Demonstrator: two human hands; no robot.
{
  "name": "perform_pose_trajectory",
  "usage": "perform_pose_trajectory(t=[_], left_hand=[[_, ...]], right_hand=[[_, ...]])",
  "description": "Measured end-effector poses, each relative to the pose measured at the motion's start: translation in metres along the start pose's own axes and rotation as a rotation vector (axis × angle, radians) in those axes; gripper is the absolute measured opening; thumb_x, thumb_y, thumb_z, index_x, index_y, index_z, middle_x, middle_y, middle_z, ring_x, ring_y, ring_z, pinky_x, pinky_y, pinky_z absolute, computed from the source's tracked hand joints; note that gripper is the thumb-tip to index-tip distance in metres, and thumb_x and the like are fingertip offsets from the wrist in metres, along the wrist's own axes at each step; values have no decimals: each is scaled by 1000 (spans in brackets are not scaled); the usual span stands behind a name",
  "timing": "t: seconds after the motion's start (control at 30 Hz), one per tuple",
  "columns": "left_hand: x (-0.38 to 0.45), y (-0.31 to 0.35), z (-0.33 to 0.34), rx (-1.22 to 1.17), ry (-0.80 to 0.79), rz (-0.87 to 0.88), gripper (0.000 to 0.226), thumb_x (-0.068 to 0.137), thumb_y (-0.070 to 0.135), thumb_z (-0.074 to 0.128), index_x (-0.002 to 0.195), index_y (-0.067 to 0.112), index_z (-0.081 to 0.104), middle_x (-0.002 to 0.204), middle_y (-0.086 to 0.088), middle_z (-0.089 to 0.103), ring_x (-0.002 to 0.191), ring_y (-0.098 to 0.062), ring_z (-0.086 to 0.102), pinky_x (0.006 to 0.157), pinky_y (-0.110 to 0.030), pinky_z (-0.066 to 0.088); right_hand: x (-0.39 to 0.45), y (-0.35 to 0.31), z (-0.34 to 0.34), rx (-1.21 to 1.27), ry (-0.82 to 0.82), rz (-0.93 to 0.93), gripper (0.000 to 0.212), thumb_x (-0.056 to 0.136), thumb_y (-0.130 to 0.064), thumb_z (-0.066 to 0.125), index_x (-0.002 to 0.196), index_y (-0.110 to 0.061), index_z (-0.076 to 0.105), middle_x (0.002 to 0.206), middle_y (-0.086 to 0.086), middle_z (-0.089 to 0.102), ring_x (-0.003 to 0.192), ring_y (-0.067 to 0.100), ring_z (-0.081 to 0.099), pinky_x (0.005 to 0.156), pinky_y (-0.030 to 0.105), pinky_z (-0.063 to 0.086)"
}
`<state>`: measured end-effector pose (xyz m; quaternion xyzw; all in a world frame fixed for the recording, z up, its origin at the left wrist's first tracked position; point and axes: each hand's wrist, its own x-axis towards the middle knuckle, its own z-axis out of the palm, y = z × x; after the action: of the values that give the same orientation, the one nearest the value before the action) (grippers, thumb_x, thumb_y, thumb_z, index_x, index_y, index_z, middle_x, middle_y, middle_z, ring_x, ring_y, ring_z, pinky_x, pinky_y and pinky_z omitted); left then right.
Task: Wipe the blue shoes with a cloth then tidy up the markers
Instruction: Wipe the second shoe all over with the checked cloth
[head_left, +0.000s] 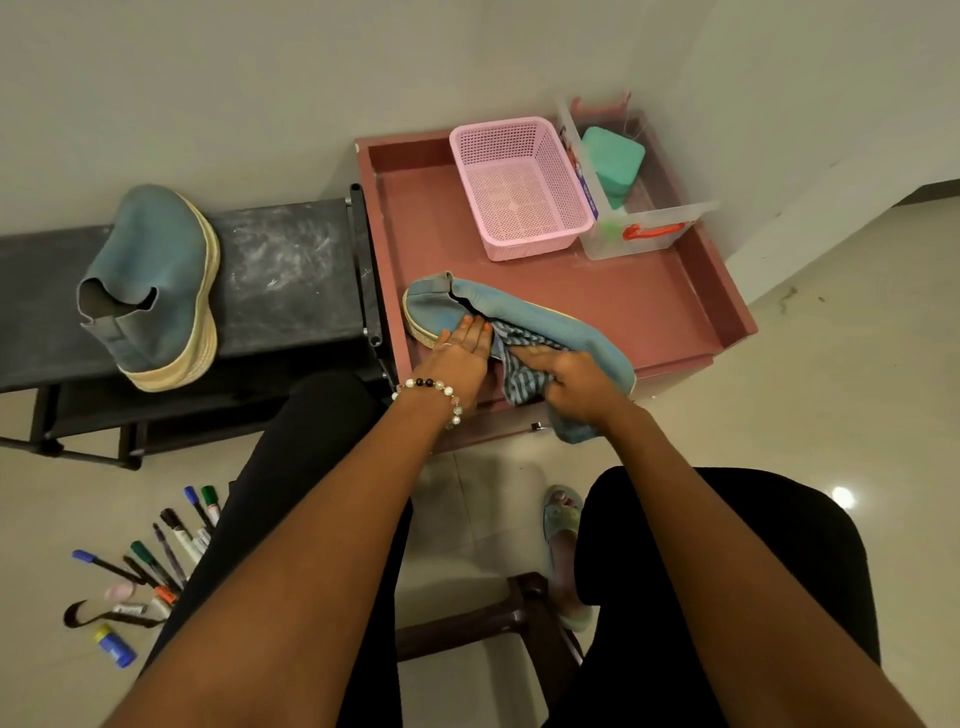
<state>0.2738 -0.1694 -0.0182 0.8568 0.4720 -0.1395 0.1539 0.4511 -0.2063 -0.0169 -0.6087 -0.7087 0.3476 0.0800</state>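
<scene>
One blue shoe (540, 317) lies on its side on the pink tray-top table (665, 306), near the front edge. My left hand (460, 358) rests flat with straight fingers on the shoe's heel end. My right hand (576, 384) grips a striped blue cloth (519, 364) and presses it against the shoe's side. The other blue shoe (156, 280) stands on the black bench (280, 270) to the left. Several markers (171, 545) lie scattered on the floor at lower left.
A pink basket (519, 182) and a clear box (639, 218) holding a teal block stand at the back of the table. A glue stick (115, 644) and a dark strap lie by the markers. My legs and a brown stool (498, 618) fill the foreground.
</scene>
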Motion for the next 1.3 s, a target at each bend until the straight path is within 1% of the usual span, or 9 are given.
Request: perform_pose_trajectory(t=[0.2,0.3,0.4,0.47,0.63,0.7,0.87,1.0,1.3], left_hand=[[4,-1,0,-30,3,-3,68,94,6,40,151,2,2,159,-14,-2,147,-26,-2,117,-39,4],[6,-4,-1,-35,8,12,73,93,10,48,151,3,4,159,-14,0,147,-26,0,118,-39,6],[7,-7,0,-65,14,40,75,91,12,52,151,4,7,159,-13,2,147,-26,1,119,-39,7],[7,-8,-1,-78,43,53,72,90,12,53,150,4,15,159,-14,9,147,-26,6,118,-39,11],[5,-6,-4,-138,183,150,39,84,8,54,123,7,54,129,-9,56,120,-31,50,97,-43,41],[1,-3,-4,-191,248,163,32,85,7,52,117,8,60,118,-10,63,108,-32,58,91,-43,46],[-2,11,-3,-128,201,226,42,89,5,49,131,6,51,138,-10,50,130,-25,42,109,-33,30],[0,9,0,-49,154,150,58,91,11,50,146,6,30,156,-8,24,145,-25,16,117,-35,16],[-7,3,-11,-18,217,-50,40,92,21,50,129,6,50,130,-10,55,127,-29,42,107,-36,26]], right_hand=[[-34,28,-26,-153,-80,103,61,76,11,42,128,-15,60,132,9,57,123,27,51,101,19,33],[-38,25,-35,-80,-15,113,58,75,15,41,121,-13,65,125,14,61,114,29,57,95,26,42],[-44,24,-43,154,246,117,57,68,19,38,107,-6,71,110,14,68,103,27,63,93,37,50],[-46,23,-50,330,499,166,54,68,17,38,105,-4,71,100,8,70,94,19,64,85,29,53],[-49,14,-74,447,1146,128,43,63,7,38,94,4,67,84,7,65,77,10,60,71,15,50],[-46,17,-73,356,1102,163,46,65,6,38,100,2,66,88,9,66,81,13,59,75,18,49],[-30,29,-37,113,436,333,49,84,5,39,126,-10,59,115,17,64,101,33,59,84,31,45],[-30,25,-34,56,375,315,50,83,4,40,126,-13,59,115,15,64,104,32,57,87,28,43],[-33,7,-28,277,301,226,50,80,6,43,122,-12,63,115,9,67,108,24,60,97,33,46]])
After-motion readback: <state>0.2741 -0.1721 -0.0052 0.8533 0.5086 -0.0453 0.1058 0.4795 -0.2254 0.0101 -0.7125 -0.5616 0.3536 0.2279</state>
